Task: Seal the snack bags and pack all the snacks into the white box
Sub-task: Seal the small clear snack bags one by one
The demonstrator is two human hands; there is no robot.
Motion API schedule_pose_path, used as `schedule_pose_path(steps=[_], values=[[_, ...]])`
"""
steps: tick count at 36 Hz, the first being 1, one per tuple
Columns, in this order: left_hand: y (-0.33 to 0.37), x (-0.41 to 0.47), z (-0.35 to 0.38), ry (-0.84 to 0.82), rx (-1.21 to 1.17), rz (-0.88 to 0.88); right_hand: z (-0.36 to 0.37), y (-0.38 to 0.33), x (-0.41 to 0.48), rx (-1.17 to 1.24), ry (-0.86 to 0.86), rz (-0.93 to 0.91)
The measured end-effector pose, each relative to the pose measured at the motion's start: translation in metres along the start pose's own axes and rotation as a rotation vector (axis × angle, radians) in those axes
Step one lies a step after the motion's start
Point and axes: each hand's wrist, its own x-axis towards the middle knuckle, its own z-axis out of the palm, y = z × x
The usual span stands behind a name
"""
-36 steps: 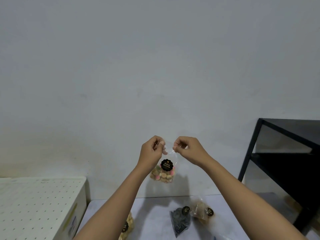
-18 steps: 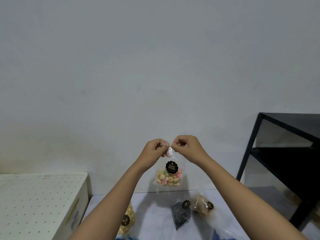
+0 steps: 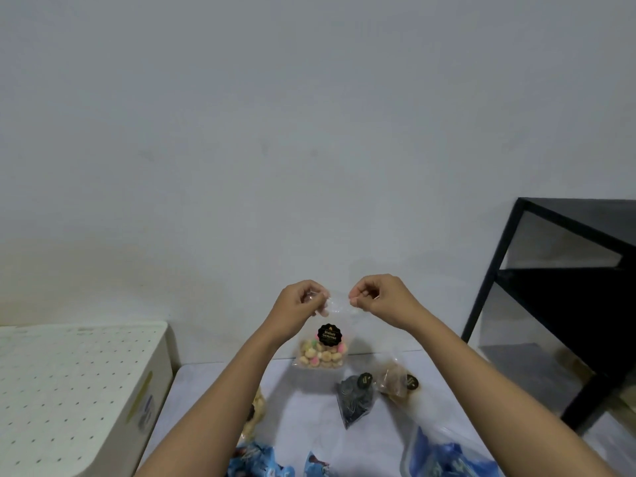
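Clear biscuit bag (image 3: 321,352) hangs above the bench (image 3: 309,407). Left hand (image 3: 303,304) and right hand (image 3: 375,297) each pinch a top corner, fingers curled. Judged light, limp, slippery film with crushable contents; best held along the top seal strip. White box (image 3: 79,390) stands at left.

A bare strip of the pale grey desk (image 3: 303,418) lay open in the middle. The white perforated box (image 3: 79,390) walled the left, the black metal shelf frame (image 3: 568,304) the right; a clear bag of dark snacks (image 3: 356,401) lay mid-desk.
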Motion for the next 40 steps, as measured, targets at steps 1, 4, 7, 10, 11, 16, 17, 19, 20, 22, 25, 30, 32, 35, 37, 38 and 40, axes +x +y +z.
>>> schedule_pose_path(steps=[1, 4, 7, 10, 11, 16, 17, 19, 20, 22, 25, 30, 32, 35, 37, 38, 40], values=[[-0.005, -0.001, 0.002, 0.010, 0.004, -0.007, 0.001, 0.004, -0.002, 0.018, -0.015, 0.011], [-0.020, -0.004, 0.007, 0.014, 0.022, -0.018, 0.003, 0.016, -0.007, 0.033, -0.085, 0.058], [-0.032, -0.008, 0.012, 0.009, 0.010, -0.024, 0.008, 0.027, -0.008, 0.005, -0.106, 0.085], [-0.045, -0.015, 0.016, 0.039, -0.022, -0.023, 0.020, 0.036, -0.008, -0.023, -0.108, 0.108], [-0.052, -0.018, 0.018, 0.059, -0.031, -0.032, 0.025, 0.040, -0.008, -0.022, -0.114, 0.116], [-0.100, -0.037, 0.027, 0.186, 0.087, -0.185, 0.063, 0.067, -0.015, -0.032, -0.182, 0.166], [-0.110, -0.042, 0.031, 0.239, 0.128, -0.257, 0.073, 0.074, -0.016, -0.028, -0.174, 0.179], [-0.126, -0.052, 0.037, 0.326, 0.169, -0.398, 0.091, 0.087, -0.020, -0.020, -0.149, 0.194], [-0.133, -0.056, 0.039, 0.323, 0.161, -0.446, 0.100, 0.094, -0.022, -0.016, -0.153, 0.194], [-0.140, -0.065, 0.045, 0.227, 0.018, -0.522, 0.113, 0.105, -0.024, -0.027, -0.198, 0.165], [-0.142, -0.075, 0.052, 0.148, -0.360, -0.631, 0.124, 0.113, -0.026, -0.075, -0.329, 0.065], [-0.146, -0.080, 0.053, 0.217, -0.504, -0.661, 0.127, 0.117, -0.025, -0.075, -0.475, -0.002], [-0.144, -0.079, 0.051, 0.230, -0.533, -0.668, 0.126, 0.119, -0.024, -0.039, -0.501, -0.002], [-0.141, -0.075, 0.048, 0.228, -0.532, -0.663, 0.125, 0.117, -0.022, 0.016, -0.548, 0.037], [-0.137, -0.074, 0.048, 0.214, -0.529, -0.663, 0.125, 0.115, -0.023, 0.026, -0.545, 0.064], [-0.136, -0.073, 0.048, 0.200, -0.530, -0.661, 0.125, 0.115, -0.022, 0.032, -0.535, 0.074], [-0.133, -0.072, 0.048, 0.161, -0.514, -0.650, 0.124, 0.114, -0.022, 0.060, -0.516, 0.099]])
